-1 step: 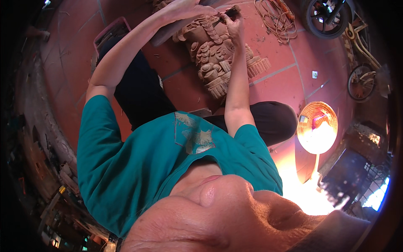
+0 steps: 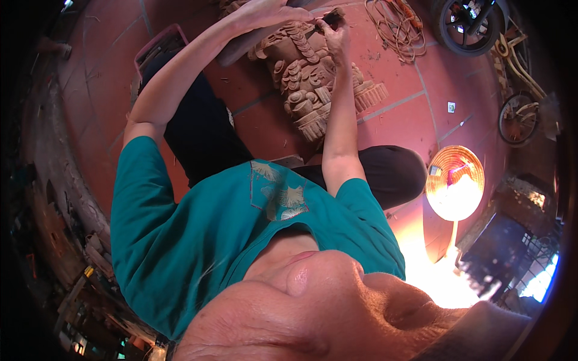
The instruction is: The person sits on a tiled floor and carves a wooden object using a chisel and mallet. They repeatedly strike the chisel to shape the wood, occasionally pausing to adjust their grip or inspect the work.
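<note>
At the top edge, my left hand is partly cut off. One finger stretches right toward my right hand, and the rest seem closed on something I cannot make out. My right hand pinches a small dark brush-like piece with a frayed brown end, close to the left fingertips. Below both hands lies a carved wooden relief with deep curls, scrolls and a ridged lower edge. A smooth greyish bar runs beneath my left wrist, beside the carving.
A coiled orange-brown cord lies on the red tiled floor beyond the carving. Motorbike wheel and smaller wheel stand far right. A lit round lamp glows by my right knee. A pink-rimmed container is at left.
</note>
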Demonstrator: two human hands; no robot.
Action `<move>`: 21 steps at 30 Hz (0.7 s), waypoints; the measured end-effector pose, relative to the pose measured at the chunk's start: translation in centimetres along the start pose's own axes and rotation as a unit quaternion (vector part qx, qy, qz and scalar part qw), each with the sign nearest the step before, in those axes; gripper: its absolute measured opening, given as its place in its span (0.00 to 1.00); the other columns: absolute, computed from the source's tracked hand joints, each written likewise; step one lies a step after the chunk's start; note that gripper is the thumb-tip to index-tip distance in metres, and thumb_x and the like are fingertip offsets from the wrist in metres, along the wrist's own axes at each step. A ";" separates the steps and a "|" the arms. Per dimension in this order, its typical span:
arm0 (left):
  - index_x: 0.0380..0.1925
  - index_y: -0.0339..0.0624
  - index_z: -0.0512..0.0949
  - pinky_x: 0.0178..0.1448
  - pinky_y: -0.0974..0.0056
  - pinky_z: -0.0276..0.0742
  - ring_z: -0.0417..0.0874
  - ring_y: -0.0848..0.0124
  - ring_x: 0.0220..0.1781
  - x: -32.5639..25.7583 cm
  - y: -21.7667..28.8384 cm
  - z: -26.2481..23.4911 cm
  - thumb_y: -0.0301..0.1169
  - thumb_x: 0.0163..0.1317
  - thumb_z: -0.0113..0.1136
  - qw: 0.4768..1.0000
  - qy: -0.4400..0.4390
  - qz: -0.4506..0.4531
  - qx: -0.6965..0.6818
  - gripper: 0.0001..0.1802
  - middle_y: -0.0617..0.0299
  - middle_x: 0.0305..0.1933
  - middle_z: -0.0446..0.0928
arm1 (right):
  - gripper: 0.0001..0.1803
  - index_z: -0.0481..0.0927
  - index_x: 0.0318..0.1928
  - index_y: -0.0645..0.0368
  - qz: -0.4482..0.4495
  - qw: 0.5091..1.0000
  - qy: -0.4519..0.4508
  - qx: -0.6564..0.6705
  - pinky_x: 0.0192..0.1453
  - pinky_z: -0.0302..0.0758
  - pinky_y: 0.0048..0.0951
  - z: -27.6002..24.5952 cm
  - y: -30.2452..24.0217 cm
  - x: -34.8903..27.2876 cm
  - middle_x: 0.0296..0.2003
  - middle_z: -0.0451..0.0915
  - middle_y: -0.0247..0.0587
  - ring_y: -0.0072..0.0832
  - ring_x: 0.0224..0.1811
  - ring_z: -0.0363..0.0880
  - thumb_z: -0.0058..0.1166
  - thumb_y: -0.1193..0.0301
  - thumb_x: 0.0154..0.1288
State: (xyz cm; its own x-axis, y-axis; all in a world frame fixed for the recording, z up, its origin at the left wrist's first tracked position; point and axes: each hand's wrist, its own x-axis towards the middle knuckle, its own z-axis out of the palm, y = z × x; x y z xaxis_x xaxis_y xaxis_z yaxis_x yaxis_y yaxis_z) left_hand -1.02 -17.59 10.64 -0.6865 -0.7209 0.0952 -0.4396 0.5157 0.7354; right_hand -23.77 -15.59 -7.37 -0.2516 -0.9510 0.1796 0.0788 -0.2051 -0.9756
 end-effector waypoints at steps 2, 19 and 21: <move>0.68 0.38 0.68 0.67 0.54 0.71 0.79 0.52 0.64 -0.2 1.4 -0.3 0.42 0.60 0.67 0.999 0.013 -0.005 -0.031 0.38 0.41 0.60 0.78 | 0.13 0.79 0.46 0.63 -0.003 0.999 -0.008 -0.040 0.44 0.80 0.27 -0.4 0.1 0.2 0.37 0.84 0.37 0.22 0.37 0.82 0.68 0.75 0.65; 0.67 0.38 0.63 0.53 0.48 0.78 0.85 0.42 0.49 0.4 0.3 1.1 0.42 0.62 0.65 0.994 -0.078 -0.024 0.069 0.38 0.36 0.47 0.82 | 0.15 0.79 0.49 0.64 -0.082 0.988 -0.031 -0.123 0.46 0.81 0.28 0.4 -0.7 0.3 0.38 0.87 0.39 0.25 0.36 0.84 0.67 0.77 0.64; 0.68 0.39 0.63 0.53 0.49 0.78 0.86 0.43 0.48 0.7 0.7 1.3 0.43 0.62 0.65 0.996 -0.050 -0.010 0.069 0.38 0.35 0.47 0.82 | 0.15 0.79 0.49 0.65 -0.041 0.998 -0.009 -0.048 0.46 0.81 0.29 0.2 -0.1 0.3 0.38 0.87 0.41 0.25 0.37 0.85 0.67 0.77 0.64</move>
State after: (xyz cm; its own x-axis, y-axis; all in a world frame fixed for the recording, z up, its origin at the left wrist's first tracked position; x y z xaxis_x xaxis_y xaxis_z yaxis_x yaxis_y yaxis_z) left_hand -2.56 -17.14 10.40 -0.7275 -0.6860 0.0090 -0.5245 0.5647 0.6372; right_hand -23.67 -15.93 -7.21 -0.2353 -0.9363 0.2607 -0.0349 -0.2599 -0.9650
